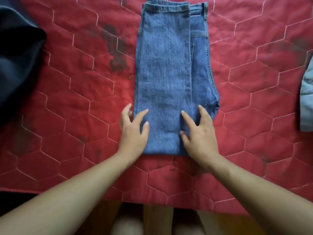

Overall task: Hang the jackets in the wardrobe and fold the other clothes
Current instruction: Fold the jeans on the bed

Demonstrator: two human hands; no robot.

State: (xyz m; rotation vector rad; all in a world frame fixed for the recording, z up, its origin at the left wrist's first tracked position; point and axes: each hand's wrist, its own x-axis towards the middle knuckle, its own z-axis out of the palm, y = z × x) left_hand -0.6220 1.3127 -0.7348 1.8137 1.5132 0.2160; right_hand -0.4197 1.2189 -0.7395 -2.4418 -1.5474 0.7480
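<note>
A pair of blue jeans (167, 73) lies folded lengthwise on the red quilted bedspread (76, 99), waistband at the far end and the fold near me. My left hand (133, 131) rests at the jeans' near left edge with spread, straight fingers. My right hand (198, 133) lies flat on the near right part of the jeans, fingers spread. Neither hand grips the cloth.
A dark navy garment (17, 56) is heaped at the left edge of the bedspread. A pale blue-grey garment (307, 99) shows at the right edge. The bedspread's near edge runs below my forearms, with my knees and the floor beneath it.
</note>
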